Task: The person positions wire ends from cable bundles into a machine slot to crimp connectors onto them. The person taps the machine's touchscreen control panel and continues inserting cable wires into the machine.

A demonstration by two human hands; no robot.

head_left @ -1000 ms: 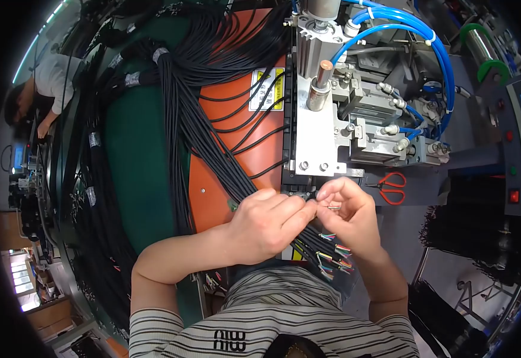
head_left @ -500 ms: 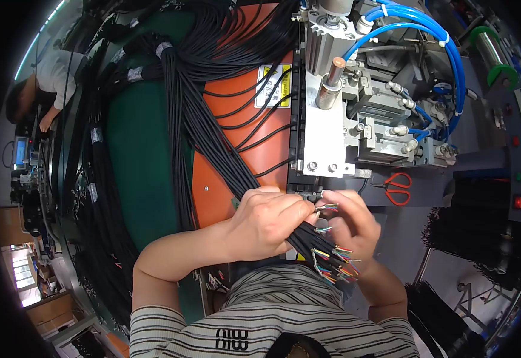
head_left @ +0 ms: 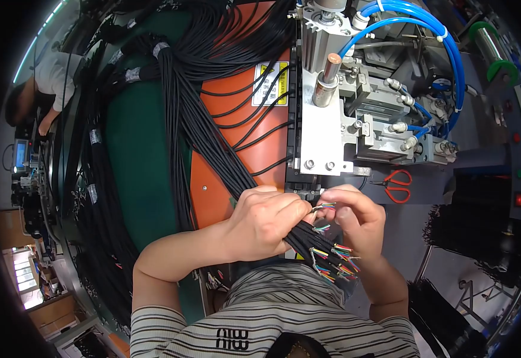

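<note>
My left hand [head_left: 266,219] is closed around a bundle of black cables [head_left: 210,140], just below the front end of the machine's metal plate [head_left: 321,140]. Past its fingers the cable ends [head_left: 335,259] fan out, with bare coloured wires showing. One cable's coloured wires [head_left: 325,206] stick out from between the left thumb and forefinger. My right hand [head_left: 356,218] is beside these wires with its fingers curled and thumb and forefinger apart; its other fingertips touch or nearly touch the wire tips. Whether they grip any wire is hard to make out.
Red-handled scissors [head_left: 398,186] lie right of the plate. Blue air hoses [head_left: 451,65] curve over the cylinders. An orange board [head_left: 213,191] and green surface [head_left: 135,161] bear more cables. Another person [head_left: 51,77] is at the far left. A solder spool [head_left: 490,48] stands upper right.
My right hand has moved off the pinched wires, dipped and come back up beside them with its fingers more open. The coloured wires and cable ends now show more. My left hand keeps its hold.
</note>
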